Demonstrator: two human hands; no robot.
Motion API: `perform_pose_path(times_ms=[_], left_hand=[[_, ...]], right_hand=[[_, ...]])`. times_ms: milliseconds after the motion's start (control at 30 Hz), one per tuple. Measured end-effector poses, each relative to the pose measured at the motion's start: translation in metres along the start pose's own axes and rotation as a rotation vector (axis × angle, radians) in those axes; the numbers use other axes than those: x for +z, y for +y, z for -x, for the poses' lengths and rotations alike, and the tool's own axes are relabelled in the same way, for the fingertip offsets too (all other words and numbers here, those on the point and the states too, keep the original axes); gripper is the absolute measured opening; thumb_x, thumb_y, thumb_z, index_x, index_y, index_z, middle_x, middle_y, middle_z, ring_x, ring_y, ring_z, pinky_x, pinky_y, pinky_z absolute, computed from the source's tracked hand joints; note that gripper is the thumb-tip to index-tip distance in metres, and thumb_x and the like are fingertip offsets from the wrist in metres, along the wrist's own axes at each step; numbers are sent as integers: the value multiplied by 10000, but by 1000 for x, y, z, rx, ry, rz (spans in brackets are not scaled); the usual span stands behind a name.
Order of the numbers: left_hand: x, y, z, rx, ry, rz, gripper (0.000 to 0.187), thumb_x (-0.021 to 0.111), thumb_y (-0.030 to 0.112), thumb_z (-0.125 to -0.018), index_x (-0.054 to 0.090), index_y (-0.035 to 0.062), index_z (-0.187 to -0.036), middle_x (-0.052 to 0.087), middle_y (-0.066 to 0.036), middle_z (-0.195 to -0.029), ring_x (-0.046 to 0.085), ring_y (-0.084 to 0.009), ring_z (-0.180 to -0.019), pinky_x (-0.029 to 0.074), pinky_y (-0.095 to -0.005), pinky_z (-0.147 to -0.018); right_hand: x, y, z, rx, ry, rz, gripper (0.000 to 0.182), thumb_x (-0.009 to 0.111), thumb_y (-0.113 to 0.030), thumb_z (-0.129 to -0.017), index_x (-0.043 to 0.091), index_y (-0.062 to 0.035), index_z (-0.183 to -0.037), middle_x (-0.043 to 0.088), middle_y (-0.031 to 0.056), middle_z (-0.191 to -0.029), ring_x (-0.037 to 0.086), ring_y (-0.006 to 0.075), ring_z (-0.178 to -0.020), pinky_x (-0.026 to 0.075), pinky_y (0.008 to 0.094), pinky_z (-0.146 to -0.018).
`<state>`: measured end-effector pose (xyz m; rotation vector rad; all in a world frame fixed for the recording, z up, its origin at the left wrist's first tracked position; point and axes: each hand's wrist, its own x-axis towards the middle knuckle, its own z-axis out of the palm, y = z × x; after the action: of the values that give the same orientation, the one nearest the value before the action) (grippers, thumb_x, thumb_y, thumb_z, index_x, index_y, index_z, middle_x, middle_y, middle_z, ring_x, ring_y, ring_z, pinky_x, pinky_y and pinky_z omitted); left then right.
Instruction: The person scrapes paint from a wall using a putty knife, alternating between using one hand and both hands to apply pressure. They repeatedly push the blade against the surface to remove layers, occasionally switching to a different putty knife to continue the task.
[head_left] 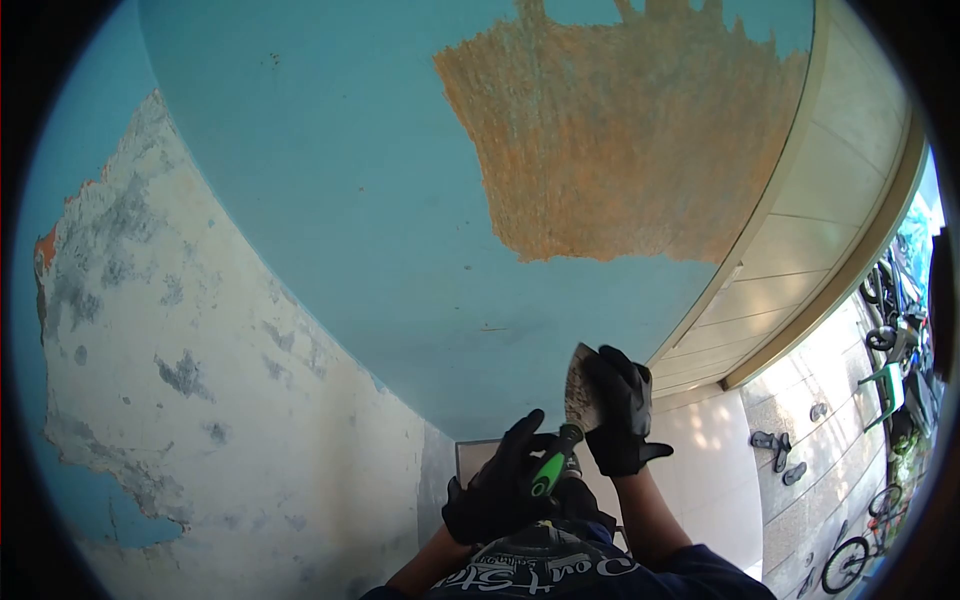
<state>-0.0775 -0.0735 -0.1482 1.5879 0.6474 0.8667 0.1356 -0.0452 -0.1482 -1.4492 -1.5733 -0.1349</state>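
Observation:
Both my hands wear black gloves. My left hand [500, 490] is closed around a putty knife, whose green and black handle [547, 470] slants up to the right. Its pointed metal blade [578, 390] is stained with whitish residue and aims upward. Against the right side of the blade lies my right hand [620, 410], fingers stretched upward and thumb sticking out to the right. Part of the blade's right edge is hidden by that glove. Beyond the hands rises a turquoise wall [330, 180] with a large scraped brown patch [630, 150].
A whitish, grey-blotched peeled wall [220, 390] is on the left. Cream panelling [790, 250] borders the right side. Lower right, sandals [780, 450] lie on paving [720, 430], with a bicycle [848, 565], a green chair [885, 390] and motorbikes [900, 330] farther out.

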Motion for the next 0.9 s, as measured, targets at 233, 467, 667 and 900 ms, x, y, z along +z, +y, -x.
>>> perform_pose_path(times_ms=[233,467,667,900], left_hand=[[-1,39,-15,197,186,-530,790,776,129,-877,345,-21,-1523,562,-233,-1357,664,-303,-1152,557,-394,-952],[-11,27,-30,112,209,-414,744,752,74,-873,376,-27,-1507,598,-203,-1318,666,-298,-1139,548,-403,-942],[-11,25,-48,172,376,-538,687,762,16,-828,472,4,-1451,602,-203,-1292,662,-315,-1110,543,-397,-934],[-8,4,-50,157,435,-439,582,768,-17,-804,550,-13,-1344,602,-193,-1231,636,-335,-1115,534,-409,-923]], right_hand=[[14,-20,-62,-173,41,-55,583,807,-126,-677,700,-114,-1250,644,146,-1328,579,381,-1085,496,475,-927],[24,-20,-98,-220,51,-48,582,832,-134,-655,709,-166,-1223,651,118,-1300,573,386,-1137,494,487,-946],[30,-16,-110,-293,47,1,580,827,-123,-644,707,-185,-1209,637,84,-1321,565,388,-1180,491,497,-955],[30,-9,-115,-308,-13,-65,554,797,-122,-652,716,-153,-1199,631,75,-1335,588,359,-1096,487,485,-906]])
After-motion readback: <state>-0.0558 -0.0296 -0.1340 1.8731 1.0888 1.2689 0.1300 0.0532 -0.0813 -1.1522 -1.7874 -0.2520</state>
